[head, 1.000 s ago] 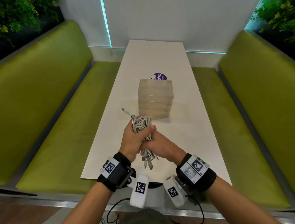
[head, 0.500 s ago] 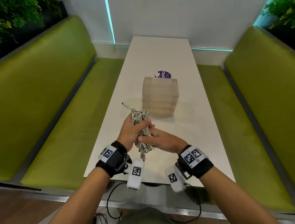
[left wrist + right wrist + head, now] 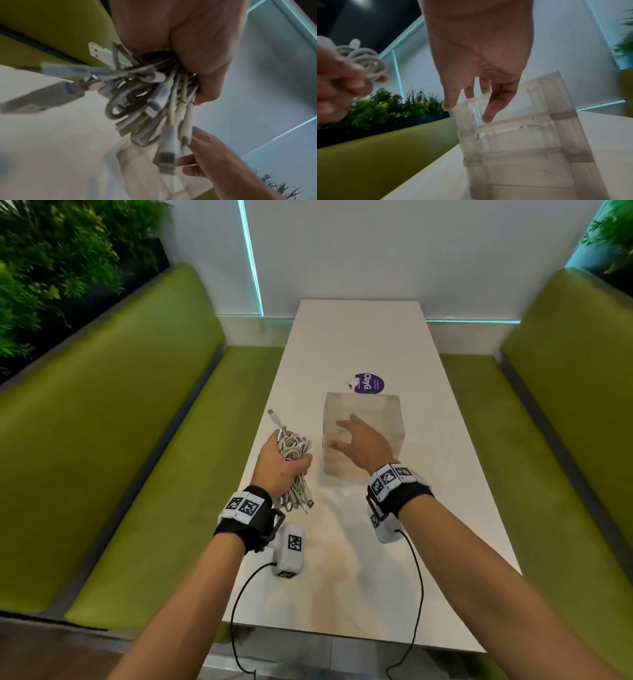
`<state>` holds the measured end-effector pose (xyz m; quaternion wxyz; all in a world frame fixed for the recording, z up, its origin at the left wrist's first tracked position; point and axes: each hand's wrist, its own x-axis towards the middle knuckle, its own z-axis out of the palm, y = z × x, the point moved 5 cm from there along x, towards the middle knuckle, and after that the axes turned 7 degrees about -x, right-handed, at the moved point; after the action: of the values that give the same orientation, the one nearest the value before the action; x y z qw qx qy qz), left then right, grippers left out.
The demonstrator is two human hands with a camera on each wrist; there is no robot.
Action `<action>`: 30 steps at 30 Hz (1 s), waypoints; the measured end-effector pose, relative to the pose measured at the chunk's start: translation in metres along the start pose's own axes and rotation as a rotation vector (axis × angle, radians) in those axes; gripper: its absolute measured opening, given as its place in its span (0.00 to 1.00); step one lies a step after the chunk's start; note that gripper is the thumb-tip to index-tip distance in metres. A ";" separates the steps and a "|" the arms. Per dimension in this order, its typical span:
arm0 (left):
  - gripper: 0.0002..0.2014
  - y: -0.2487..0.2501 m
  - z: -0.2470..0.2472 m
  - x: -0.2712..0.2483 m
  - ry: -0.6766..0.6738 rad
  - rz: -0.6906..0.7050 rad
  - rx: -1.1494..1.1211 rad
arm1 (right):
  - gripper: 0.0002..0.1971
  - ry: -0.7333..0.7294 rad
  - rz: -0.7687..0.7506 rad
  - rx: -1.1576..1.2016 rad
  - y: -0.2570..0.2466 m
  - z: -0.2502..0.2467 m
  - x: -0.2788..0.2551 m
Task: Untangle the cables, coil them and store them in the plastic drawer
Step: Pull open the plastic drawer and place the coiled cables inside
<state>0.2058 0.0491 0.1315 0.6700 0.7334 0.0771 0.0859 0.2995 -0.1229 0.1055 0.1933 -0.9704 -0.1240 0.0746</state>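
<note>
My left hand [image 3: 279, 470] grips a bundle of white cables [image 3: 293, 450] above the table's left side, with plug ends hanging below the fist [image 3: 165, 161] and one plug sticking out at the far side [image 3: 273, 414]. The translucent plastic drawer unit [image 3: 383, 412] stands in the middle of the table, its drawers pushed in. My right hand [image 3: 356, 436] hovers in front of the unit's upper drawers, fingers spread and holding nothing; in the right wrist view its fingertips [image 3: 488, 116] are right at the upper front edge of the unit [image 3: 522, 148].
The long white table [image 3: 359, 337] runs away from me between two green benches [image 3: 120, 440] [image 3: 565, 422]. A purple round sticker [image 3: 369, 383] lies behind the drawer unit. Plants [image 3: 51, 268] stand behind the bench backs.
My right hand has let go of the cable bundle and moved forward and right to the drawer unit. The left hand keeps the bundle and has shifted slightly left.
</note>
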 end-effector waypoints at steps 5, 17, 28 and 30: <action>0.15 -0.001 -0.002 -0.001 -0.005 0.013 0.010 | 0.20 0.124 -0.068 0.009 0.000 -0.006 -0.045; 0.15 -0.021 0.019 -0.037 -0.139 -0.048 0.206 | 0.31 -0.118 -0.117 0.240 0.057 -0.006 -0.125; 0.07 -0.032 0.017 -0.047 -0.156 -0.362 0.010 | 0.30 -0.113 -0.123 0.284 0.053 -0.006 -0.141; 0.06 -0.034 0.017 -0.047 -0.152 -0.408 -0.020 | 0.29 -0.133 -0.126 0.304 0.052 -0.005 -0.143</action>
<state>0.1637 0.0251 0.0953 0.6845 0.7003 0.1723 -0.1064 0.1746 -0.2102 0.1037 0.3336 -0.9132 -0.1843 0.1443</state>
